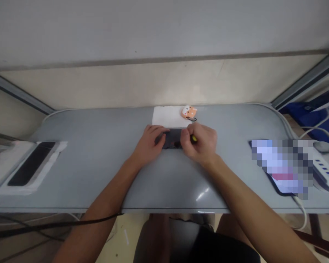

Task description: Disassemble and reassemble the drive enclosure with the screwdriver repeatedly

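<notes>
A dark phone (172,138) lies flat on the grey table (104,146), in the middle. My left hand (149,143) rests at its left end with fingers curled onto it. My right hand (200,140) is closed over the phone's right end, pinching a small tool with a yellow tip (193,138). Behind the phone lies a white cloth (166,116). A small orange animal-shaped case (188,111) sits on the cloth's right edge.
A second black phone (31,162) lies on white padding at the left edge. At the right, a lit phone (282,166) with a cable lies beside a white power strip (326,170). A wall stands behind the table.
</notes>
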Motion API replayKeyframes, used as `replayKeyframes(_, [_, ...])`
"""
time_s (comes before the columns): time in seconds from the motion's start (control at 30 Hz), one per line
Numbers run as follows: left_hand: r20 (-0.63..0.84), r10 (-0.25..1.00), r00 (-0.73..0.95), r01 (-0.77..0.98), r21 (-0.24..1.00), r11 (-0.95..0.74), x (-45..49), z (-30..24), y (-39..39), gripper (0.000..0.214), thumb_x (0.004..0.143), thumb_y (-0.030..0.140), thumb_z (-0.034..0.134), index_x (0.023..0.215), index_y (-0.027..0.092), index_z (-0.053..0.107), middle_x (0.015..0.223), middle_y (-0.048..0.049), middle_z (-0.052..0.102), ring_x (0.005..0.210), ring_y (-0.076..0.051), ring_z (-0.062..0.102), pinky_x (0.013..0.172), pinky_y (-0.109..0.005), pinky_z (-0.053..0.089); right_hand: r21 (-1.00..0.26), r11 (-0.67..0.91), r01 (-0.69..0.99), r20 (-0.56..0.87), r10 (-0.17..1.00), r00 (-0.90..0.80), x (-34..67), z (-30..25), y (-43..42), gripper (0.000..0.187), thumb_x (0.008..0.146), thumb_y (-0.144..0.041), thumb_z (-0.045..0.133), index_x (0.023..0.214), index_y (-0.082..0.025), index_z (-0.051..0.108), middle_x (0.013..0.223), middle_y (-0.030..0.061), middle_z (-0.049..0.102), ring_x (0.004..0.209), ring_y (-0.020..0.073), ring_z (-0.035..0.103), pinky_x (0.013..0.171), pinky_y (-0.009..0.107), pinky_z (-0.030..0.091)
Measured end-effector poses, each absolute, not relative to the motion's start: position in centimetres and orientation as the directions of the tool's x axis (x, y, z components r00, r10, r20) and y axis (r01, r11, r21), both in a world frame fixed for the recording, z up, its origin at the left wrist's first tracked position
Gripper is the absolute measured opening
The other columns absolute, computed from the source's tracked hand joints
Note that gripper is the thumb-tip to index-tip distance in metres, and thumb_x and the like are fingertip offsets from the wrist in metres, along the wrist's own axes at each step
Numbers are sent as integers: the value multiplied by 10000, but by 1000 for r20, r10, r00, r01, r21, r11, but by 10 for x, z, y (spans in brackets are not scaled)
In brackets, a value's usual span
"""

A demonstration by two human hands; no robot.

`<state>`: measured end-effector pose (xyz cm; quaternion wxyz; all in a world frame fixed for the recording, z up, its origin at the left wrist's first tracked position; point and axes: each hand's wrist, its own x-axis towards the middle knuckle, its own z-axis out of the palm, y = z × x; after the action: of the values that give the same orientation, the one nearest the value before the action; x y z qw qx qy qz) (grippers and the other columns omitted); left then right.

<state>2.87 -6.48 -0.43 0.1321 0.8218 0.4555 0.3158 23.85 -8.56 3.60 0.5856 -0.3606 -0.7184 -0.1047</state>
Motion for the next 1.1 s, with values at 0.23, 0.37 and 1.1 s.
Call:
replayKeyframes(0.23, [408, 828, 384, 653, 515, -556, 29, -3, -63, 246, 1049, 256, 518, 1178, 270, 728, 1203, -49, 771, 1170, -245, 645, 1097, -477, 531, -339, 707, 621, 893, 450, -25, 235, 31, -86, 303, 975, -208, 521, 706, -244, 386, 513, -79, 400, 465, 81, 351, 492, 258, 277])
replayKeyframes(0.37, [415, 826, 380, 654, 511, -558, 29, -5, -63, 263, 1049, 249, 522, 1196, 266, 739, 1213, -52, 767, 1182, -246, 639, 1101, -472, 532, -364, 707, 606, 889, 457, 1, 238, 37, -86, 315, 964, -204, 530, 692, -244, 375, 505, -81, 381, 443, 75, 332, 463, 245, 273])
replayKeyframes(1.1, [598, 587, 546, 564, 255, -785, 38, 3, -73, 196, 996, 139, 628, 1127, 232, 740, 1214, -96, 724, 1130, -253, 659, 1014, -467, 578, -357, 651, 670, 891, 454, 34, 271, 49, -76, 338, 852, -195, 518, 612, -240, 285, 499, -60, 261, 454, 87, 243, 470, 283, 225])
